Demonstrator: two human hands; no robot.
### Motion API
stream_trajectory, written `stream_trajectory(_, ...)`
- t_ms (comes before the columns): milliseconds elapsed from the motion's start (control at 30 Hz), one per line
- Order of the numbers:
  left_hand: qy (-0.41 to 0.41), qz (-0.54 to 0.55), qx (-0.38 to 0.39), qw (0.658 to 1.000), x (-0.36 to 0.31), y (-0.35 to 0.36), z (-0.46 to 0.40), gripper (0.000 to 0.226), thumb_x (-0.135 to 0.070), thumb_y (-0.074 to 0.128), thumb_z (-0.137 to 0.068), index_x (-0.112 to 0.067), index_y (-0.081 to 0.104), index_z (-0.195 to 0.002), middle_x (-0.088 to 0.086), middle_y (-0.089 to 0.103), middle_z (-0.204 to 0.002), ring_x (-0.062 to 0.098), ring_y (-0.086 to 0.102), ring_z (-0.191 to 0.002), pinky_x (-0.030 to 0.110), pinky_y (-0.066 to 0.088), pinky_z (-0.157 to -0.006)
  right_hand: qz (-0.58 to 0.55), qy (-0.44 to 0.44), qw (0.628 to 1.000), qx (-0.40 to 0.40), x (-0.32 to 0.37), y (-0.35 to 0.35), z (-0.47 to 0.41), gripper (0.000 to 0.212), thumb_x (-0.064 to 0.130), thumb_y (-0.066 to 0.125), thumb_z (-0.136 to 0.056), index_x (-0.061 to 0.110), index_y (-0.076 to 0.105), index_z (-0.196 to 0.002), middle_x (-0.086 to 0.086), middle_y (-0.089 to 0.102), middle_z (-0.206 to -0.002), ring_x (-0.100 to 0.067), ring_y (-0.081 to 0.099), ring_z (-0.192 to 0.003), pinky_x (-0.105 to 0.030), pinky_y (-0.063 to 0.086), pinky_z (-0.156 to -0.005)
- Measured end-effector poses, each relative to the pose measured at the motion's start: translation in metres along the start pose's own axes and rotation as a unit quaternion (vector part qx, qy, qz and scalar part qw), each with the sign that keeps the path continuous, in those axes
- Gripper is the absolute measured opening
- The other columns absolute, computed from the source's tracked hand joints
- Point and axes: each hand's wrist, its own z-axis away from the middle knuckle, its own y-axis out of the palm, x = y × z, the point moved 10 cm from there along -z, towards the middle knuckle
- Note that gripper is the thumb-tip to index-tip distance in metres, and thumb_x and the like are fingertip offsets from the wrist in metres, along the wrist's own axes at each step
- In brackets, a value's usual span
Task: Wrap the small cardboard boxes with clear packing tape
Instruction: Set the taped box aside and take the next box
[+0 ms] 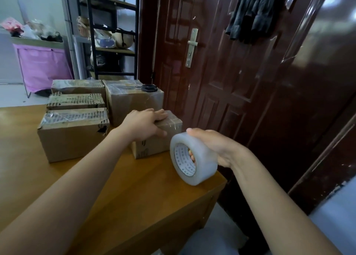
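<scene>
Here, small brown box (159, 137), glossy taped top

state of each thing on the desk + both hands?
left hand: pressing flat on the small box
right hand: gripping the tape roll, fingers through its core
tape roll: on edge at the desk corner
small box: closed, glossy tape on top
scissors: closed, lying on the big rear box
door: shut

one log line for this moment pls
left hand rests on small box | right hand grips tape roll beside box | scissors on rear box | wrapping underway
</scene>
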Motion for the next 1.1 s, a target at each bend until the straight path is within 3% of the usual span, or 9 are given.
stream_trajectory(133,0.004,0.007,-0.007,1.0,0.006,0.0,-0.008,0.07,-0.051,0.058,-0.091,-0.038,0.026,-0.151,-0.016,0.021,-0.159,0.016,0.018,-0.148,0.043,0.021,-0.114,0.016,0.039,0.999,0.019,0.001,0.006,-0.006,0.039,0.035,0.048,-0.101,-0.001,0.062,-0.104,-0.004,0.067,-0.062,-0.011,0.064,-0.055,-0.023,0.052,-0.053)
stream_trajectory(267,0.023,0.011,0.017,1.0,0.011,0.001,-0.013,0.068,-0.054,0.055,-0.089,-0.041,0.027,-0.15,-0.011,0.024,-0.16,0.02,0.026,-0.146,0.043,0.027,-0.111,0.101,0.105,0.987,0.062,-0.001,0.008,-0.005,0.057,0.057,0.042,-0.095,0.009,0.06,-0.121,-0.01,0.069,-0.114,-0.023,0.067,-0.104,-0.039,0.056,-0.088)
stream_trajectory(333,0.018,0.055,0.039,0.998,0.01,-0.002,-0.012,0.073,-0.062,0.042,-0.079,-0.039,0.033,-0.148,-0.011,0.026,-0.159,0.02,0.028,-0.144,0.043,0.025,-0.112,0.241,0.133,0.959,0.069,0.008,-0.001,0.0,0.084,0.075,0.032,-0.079,0.013,0.056,-0.13,-0.008,0.062,-0.124,-0.026,0.06,-0.115,-0.044,0.056,-0.085)
stream_trajectory(400,0.009,0.08,0.04,0.996,0.005,-0.006,-0.011,0.079,-0.069,0.033,-0.076,-0.033,0.041,-0.146,-0.009,0.032,-0.157,0.02,0.033,-0.142,0.046,0.021,-0.116,0.316,0.121,0.941,-0.011,0.032,-0.023,-0.006,0.097,0.079,0.028,-0.074,0.007,0.048,-0.137,-0.011,0.058,-0.116,-0.029,0.061,-0.107,-0.041,0.059,-0.073)
stream_trajectory(467,0.003,0.066,0.026,0.997,-0.002,-0.009,-0.011,0.08,-0.078,0.041,-0.082,-0.026,0.048,-0.142,-0.001,0.045,-0.15,0.023,0.042,-0.135,0.047,0.02,-0.116,0.35,0.07,0.927,-0.114,0.066,-0.041,-0.021,0.084,0.073,0.031,-0.087,0.006,0.043,-0.137,-0.013,0.055,-0.108,-0.028,0.065,-0.089,-0.038,0.059,-0.066)
stream_trajectory(567,0.003,0.014,0.016,1.0,-0.012,-0.01,-0.009,0.086,-0.08,0.043,-0.078,-0.017,0.052,-0.136,0.004,0.057,-0.134,0.025,0.05,-0.124,0.041,0.029,-0.109,0.456,-0.056,0.866,-0.197,0.116,-0.042,-0.059,0.049,0.056,0.043,-0.097,0.008,0.052,-0.092,-0.011,0.062,-0.089,-0.025,0.066,-0.073,-0.035,0.058,-0.065)
stream_trajectory(733,0.003,0.008,0.016,1.0,-0.015,-0.005,-0.011,0.101,-0.086,0.041,-0.073,-0.013,0.041,-0.141,0.007,0.05,-0.137,0.026,0.052,-0.121,0.039,0.044,-0.093,0.489,-0.221,0.819,-0.202,0.171,-0.018,-0.136,0.009,0.022,0.053,-0.096,0.015,0.055,-0.09,-0.001,0.057,-0.099,-0.017,0.053,-0.092,-0.028,0.041,-0.076)
stream_trajectory(967,0.019,0.01,0.016,1.0,-0.018,-0.002,-0.01,0.102,-0.083,0.042,-0.078,-0.009,0.03,-0.148,0.009,0.031,-0.156,0.027,0.028,-0.144,0.039,0.031,-0.111,0.486,-0.213,0.836,-0.14,0.174,0.017,-0.212,0.019,0.012,0.054,-0.095,0.009,0.068,-0.107,-0.008,0.066,-0.114,-0.022,0.06,-0.108,-0.022,0.041,-0.078)
stream_trajectory(1100,0.022,0.015,0.013,1.0,-0.018,-0.004,-0.011,0.095,-0.081,0.042,-0.079,-0.01,0.036,-0.143,0.007,0.036,-0.153,0.024,0.029,-0.143,0.039,0.033,-0.109,0.556,-0.166,0.81,-0.083,0.172,0.033,-0.225,0.025,0.014,0.062,-0.092,0.003,0.069,-0.113,-0.013,0.067,-0.117,-0.026,0.062,-0.109,-0.024,0.044,-0.074)
